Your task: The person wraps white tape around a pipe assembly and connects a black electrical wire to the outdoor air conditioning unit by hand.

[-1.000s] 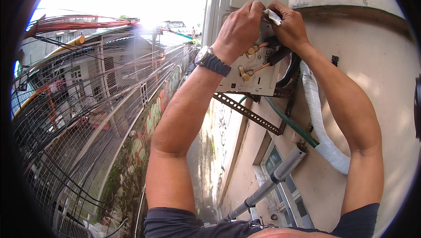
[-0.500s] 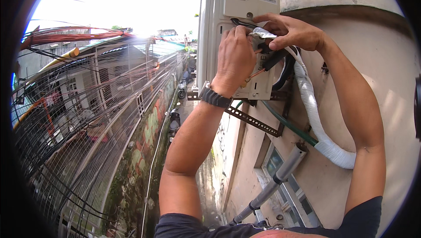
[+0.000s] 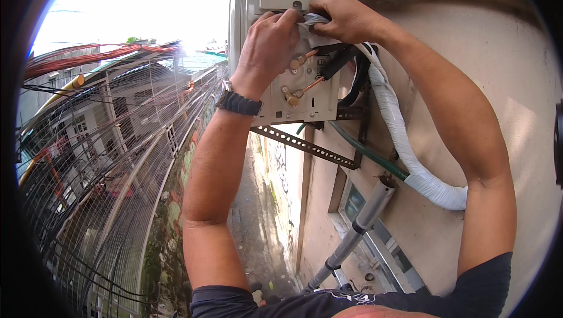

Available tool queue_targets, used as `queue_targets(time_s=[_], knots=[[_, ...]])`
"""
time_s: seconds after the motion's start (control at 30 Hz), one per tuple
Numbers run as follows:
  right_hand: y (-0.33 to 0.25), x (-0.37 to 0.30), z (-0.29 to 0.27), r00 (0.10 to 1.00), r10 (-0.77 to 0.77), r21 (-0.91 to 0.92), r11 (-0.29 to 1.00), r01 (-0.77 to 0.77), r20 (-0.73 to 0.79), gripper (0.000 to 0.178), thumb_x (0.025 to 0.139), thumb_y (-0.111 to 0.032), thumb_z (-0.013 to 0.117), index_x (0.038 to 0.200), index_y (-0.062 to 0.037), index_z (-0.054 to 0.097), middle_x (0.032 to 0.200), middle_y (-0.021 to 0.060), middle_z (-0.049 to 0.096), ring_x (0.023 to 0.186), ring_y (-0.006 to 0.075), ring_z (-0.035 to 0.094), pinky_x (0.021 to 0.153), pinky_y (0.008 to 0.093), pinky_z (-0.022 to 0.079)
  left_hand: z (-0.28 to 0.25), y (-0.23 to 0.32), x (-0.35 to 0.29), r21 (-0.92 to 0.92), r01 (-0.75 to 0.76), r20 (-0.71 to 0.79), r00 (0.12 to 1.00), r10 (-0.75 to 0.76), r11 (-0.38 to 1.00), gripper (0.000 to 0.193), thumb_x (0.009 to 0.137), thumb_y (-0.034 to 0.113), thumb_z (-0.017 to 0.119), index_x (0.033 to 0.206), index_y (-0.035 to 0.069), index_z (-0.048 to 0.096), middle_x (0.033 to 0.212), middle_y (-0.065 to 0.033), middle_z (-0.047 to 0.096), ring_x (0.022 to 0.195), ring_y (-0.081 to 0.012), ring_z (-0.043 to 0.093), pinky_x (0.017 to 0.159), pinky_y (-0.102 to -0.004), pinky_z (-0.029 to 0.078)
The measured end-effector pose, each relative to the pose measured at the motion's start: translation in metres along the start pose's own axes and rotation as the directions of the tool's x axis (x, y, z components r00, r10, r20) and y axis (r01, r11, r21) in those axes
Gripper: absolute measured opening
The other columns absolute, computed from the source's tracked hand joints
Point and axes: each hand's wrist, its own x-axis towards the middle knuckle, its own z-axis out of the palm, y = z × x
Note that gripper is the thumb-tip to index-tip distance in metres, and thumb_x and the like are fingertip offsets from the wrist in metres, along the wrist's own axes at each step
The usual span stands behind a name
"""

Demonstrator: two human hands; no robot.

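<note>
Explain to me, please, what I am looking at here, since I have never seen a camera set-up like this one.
There is no robot: this is a person working bare-handed, seen from a wide fisheye camera worn on the head. The work is at a pale metal unit above a perforated metal bracket. The right hand pinches a white strip; the left hand meets its other end, but its exact grip is hidden. Below the hands, copper pipes with black sleeves join brass fittings on the unit. A white-wrapped bundle and a green hose run down to the right.
</note>
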Motion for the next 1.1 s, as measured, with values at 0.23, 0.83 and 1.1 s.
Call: queue_targets(time_s=[0.23,0.83,1.1], knots=[[0.005,-0.002,0.037,0.909,-0.170,-0.433,0.902,-0.012,-0.379,0.021,0.094,-0.015,0.061,0.110,-0.0049,0.053,0.087,0.0214,0.074,0.081,0.0382,0.075,0.068,0.0467,0.062,-0.007,0.000,0.004,0.203,-0.241,-0.084,0.962,0.262,0.949,0.033,0.084,0.011,0.075,0.115,0.008,0.066,0.112,-0.0076,0.067,0.110,-0.0317,0.064,0.095,-0.0440,0.053],[0.017,-0.014,0.019,0.929,0.177,0.294,0.953,-0.078,-0.326,0.040,0.100,-0.026,0.062,0.133,-0.0056,0.060,0.107,0.0195,0.074,0.100,0.0286,0.073,0.094,0.0382,0.055,0.015,-0.028,0.037,0.474,-0.445,0.000,0.863,0.506,0.760,0.022,0.085,0.015,0.072,0.101,0.012,0.057,0.099,-0.0008,0.066,0.094,-0.0195,0.068,0.087,-0.0356,0.053],[0.030,-0.002,0.014,0.963,-0.051,0.055,0.996,0.068,-0.265,0.026,0.108,-0.028,0.055,0.117,-0.0054,0.064,0.096,0.0062,0.070,0.086,0.0146,0.063,0.082,0.0338,0.052,0.009,-0.021,0.025,0.118,-0.193,-0.077,0.976,0.203,0.974,0.034,0.092,0.024,0.072,0.121,0.010,0.061,0.105,-0.0084,0.072,0.102,-0.0284,0.068,0.093,-0.0412,0.052]])
